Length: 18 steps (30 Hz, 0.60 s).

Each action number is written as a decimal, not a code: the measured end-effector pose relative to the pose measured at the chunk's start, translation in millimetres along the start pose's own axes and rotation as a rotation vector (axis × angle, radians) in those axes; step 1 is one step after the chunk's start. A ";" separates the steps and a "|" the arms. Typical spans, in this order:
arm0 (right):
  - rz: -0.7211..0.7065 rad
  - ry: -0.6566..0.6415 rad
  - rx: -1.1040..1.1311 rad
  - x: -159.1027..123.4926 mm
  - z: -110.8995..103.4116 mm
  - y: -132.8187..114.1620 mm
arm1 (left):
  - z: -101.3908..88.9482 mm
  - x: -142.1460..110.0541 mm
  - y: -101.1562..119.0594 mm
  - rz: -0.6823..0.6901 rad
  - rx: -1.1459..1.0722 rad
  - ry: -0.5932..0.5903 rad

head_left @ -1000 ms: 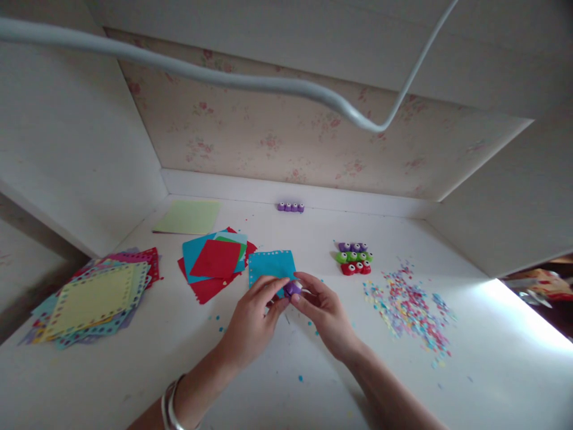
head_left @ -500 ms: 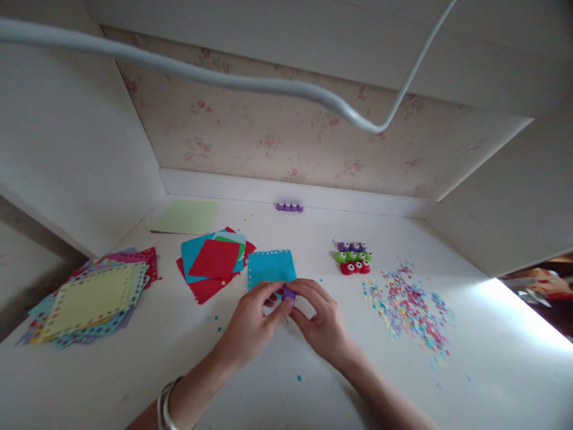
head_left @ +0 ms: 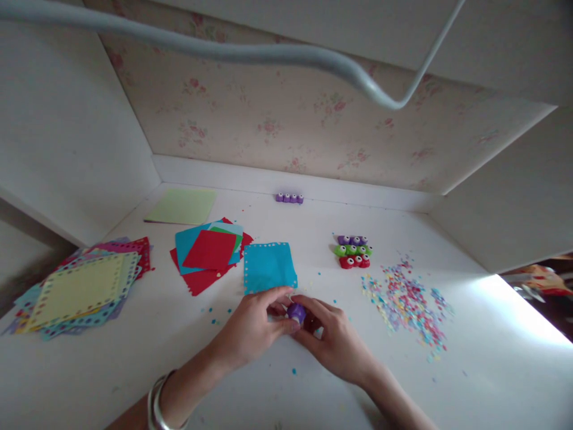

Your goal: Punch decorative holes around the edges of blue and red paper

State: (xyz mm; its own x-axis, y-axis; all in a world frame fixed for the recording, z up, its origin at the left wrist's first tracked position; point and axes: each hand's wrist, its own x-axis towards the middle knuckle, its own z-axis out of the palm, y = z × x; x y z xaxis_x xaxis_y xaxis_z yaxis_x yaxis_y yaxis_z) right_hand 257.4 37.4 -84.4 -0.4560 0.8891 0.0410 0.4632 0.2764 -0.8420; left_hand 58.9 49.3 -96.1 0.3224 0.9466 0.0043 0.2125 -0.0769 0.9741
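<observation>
Purple craft punch (head_left: 296,312) moves away from blue paper (head_left: 270,267) | rounded, partly hidden, white patch showing | left hand (head_left: 250,328), right hand (head_left: 336,342) pinch it, fingers curled

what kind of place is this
Probably a craft corner at home: a white tabletop against floral wallpaper, with a pile of coloured paper sheets and scattered confetti-like paper bits on it.

1. Holds purple punch (head_left: 296,313) between fingers of left hand (head_left: 250,327) and right hand (head_left: 344,346).
2. Shows blue sheet (head_left: 268,266) just beyond the grip, red sheet (head_left: 210,251) farther left.
3. Shows confetti (head_left: 409,298) and red punches (head_left: 355,261) to its right.
</observation>
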 end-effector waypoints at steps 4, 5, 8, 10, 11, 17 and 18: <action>0.079 -0.057 0.209 -1.0 -7.2 2.7 | 1.4 -1.1 8.9 0.081 0.062 -0.034; 0.093 -0.047 0.274 -0.8 -9.3 4.4 | 1.0 -1.0 10.2 0.090 0.094 -0.023; 0.127 0.020 0.482 0.4 -15.3 9.4 | -3.6 0.7 7.9 0.097 0.214 0.044; 0.153 0.044 0.646 1.8 -18.3 10.6 | -9.9 2.6 2.6 0.129 0.348 0.124; 0.177 0.044 0.735 2.7 -19.3 10.6 | -13.7 3.6 -0.3 0.149 0.456 0.185; 0.288 0.157 1.070 10.8 -22.9 12.8 | -30.1 6.3 -8.6 0.017 1.227 0.430; 0.292 0.178 1.102 12.2 -23.5 13.3 | -30.0 6.4 -8.6 0.002 1.262 0.418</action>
State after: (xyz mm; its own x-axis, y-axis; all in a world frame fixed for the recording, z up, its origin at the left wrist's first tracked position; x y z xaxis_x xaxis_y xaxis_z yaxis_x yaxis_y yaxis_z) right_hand 275.9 60.5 -82.4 -0.2866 0.9298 -0.2310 -0.4220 -0.3389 -0.8408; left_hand 31.5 65.4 -97.6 0.0662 0.9530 0.2955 0.9902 -0.0994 0.0986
